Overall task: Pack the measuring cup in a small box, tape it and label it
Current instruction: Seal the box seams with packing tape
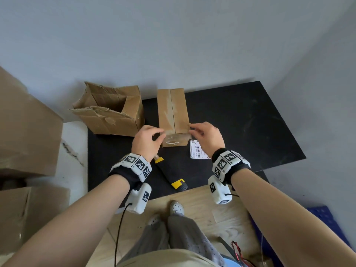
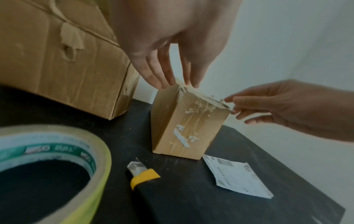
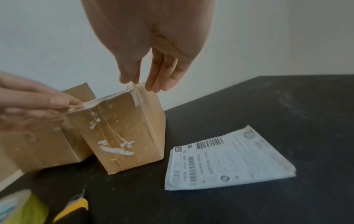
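While the small box [image 1: 173, 116] stands closed on the black mat [image 1: 240, 120], both hands work at its near top edge. The left hand [image 1: 147, 140] is at the left corner of that edge; its fingers [image 2: 162, 75] point down, nearly straight, with the tips touching the strip of clear tape [image 2: 206, 98] that crosses the edge. Whether thumb and fingers pinch the tape end there cannot be told. The right hand [image 1: 207, 136] is at the right corner; its thumb and forefinger are curled together and pinch the tape end where it sticks out past the box corner, as the left wrist view shows. The remaining fingers [image 3: 162, 78] hang down beside the corner, just off the cardboard. Between the two hands the tape lies stretched along the edge. Older tape runs down the near face and along the top seam, with white wrinkles in it.

Just below the right fingers, beside the box, a white label [image 1: 198, 149] with barcodes lies flat on the mat. Below the left fingers lies a yellow-and-black knife [image 1: 170, 174], blade end toward the box. A roll of tape [image 2: 49, 166] sits nearer the left wrist. Left of the left fingers stands a larger open box [image 1: 109, 110], torn and creased. The mat lies on a pale floor in a corner of grey walls [image 1: 173, 35]. More cartons [image 1: 25, 132] stand far left, and a plywood sheet [image 1: 192, 209] lies under the person's feet.
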Available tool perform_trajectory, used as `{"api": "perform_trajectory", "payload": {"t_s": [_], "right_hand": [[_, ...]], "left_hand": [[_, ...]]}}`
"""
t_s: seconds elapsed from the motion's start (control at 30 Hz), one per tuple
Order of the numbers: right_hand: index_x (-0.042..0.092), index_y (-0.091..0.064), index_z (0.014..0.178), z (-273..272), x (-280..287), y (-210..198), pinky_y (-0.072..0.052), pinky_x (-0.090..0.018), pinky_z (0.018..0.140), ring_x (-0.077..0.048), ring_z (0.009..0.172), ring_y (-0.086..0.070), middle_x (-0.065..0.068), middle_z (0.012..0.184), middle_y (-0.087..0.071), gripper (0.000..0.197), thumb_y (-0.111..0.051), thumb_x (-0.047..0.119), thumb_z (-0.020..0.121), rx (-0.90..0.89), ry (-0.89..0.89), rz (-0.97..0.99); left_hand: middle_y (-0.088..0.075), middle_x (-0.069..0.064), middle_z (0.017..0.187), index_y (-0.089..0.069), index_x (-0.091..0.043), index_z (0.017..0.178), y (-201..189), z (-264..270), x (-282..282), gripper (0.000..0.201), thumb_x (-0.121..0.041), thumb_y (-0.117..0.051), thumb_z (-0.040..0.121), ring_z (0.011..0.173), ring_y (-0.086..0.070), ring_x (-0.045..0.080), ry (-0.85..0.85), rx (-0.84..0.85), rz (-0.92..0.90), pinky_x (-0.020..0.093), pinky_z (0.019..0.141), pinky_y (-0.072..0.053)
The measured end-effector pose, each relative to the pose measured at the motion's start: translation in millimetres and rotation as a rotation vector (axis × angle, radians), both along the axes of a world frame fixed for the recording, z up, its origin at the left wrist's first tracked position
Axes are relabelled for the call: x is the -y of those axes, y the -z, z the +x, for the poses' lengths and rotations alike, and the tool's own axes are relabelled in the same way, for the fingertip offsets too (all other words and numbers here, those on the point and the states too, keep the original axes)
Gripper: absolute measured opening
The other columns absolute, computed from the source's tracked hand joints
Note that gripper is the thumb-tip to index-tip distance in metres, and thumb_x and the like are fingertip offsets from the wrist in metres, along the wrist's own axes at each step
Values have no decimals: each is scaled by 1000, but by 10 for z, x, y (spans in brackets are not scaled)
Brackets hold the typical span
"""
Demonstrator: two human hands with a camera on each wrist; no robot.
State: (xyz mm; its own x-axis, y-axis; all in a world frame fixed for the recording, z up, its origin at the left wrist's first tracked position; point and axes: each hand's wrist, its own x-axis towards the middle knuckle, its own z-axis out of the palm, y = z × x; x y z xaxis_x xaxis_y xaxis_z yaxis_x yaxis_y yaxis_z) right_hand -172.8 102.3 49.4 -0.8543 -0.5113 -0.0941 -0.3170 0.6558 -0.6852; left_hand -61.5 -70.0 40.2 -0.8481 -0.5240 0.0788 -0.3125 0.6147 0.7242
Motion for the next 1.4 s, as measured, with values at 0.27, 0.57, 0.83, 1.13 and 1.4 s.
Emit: {"api": "perform_trajectory", "payload": {"t_s": [0.27, 0.57, 0.83, 1.13, 1.4], "right_hand": [[12, -69, 100, -40, 80, 62, -49, -33, 70, -20, 90, -58, -4, 101, -58, 26, -68, 31, 83, -171, -150, 106], [9, -68, 100, -65, 101, 117, -50, -38, 66, -24, 88, -57, -7, 96, -60, 19, -67, 18, 84, -204, -185, 89], [21, -64, 119, -188, -45, 54, -50, -41, 76, -21, 105, -52, -1, 112, -60, 55, -49, -15, 79, -155, -312, 205], [15, -74, 99, -274, 41, 54, -49, -40, 80, -23, 97, -57, -2, 100, -67, 17, -68, 11, 83, -127, -281, 92], [9, -74, 89, -269, 78, 116, -51, -43, 75, -25, 84, -58, -6, 88, -66, 14, -76, 14, 75, -137, -275, 29]], "left_hand": [[-58, 2, 90, -70, -8, 81, -33, -137, 21, 25, -30, -79, 72, 70, -55, 15, 104, 37, -175, 32, 62, -51], [-58, 7, 93, -70, -2, 81, 27, -131, 169, 8, -6, -74, 76, 77, -60, 20, 248, -10, -156, 39, 71, -55], [-56, 5, 115, -72, -15, 103, 35, -55, 388, 42, 15, -56, 79, 97, -59, 21, 333, 120, -140, 38, 81, -53], [-64, 7, 95, -76, -8, 87, 21, -127, 342, 13, -9, -76, 75, 83, -62, 21, 304, 7, -100, 41, 73, -53], [-61, 8, 89, -74, -3, 80, 100, -135, 297, 12, -10, -78, 72, 74, -61, 20, 273, -59, -58, 39, 68, -55]]}}
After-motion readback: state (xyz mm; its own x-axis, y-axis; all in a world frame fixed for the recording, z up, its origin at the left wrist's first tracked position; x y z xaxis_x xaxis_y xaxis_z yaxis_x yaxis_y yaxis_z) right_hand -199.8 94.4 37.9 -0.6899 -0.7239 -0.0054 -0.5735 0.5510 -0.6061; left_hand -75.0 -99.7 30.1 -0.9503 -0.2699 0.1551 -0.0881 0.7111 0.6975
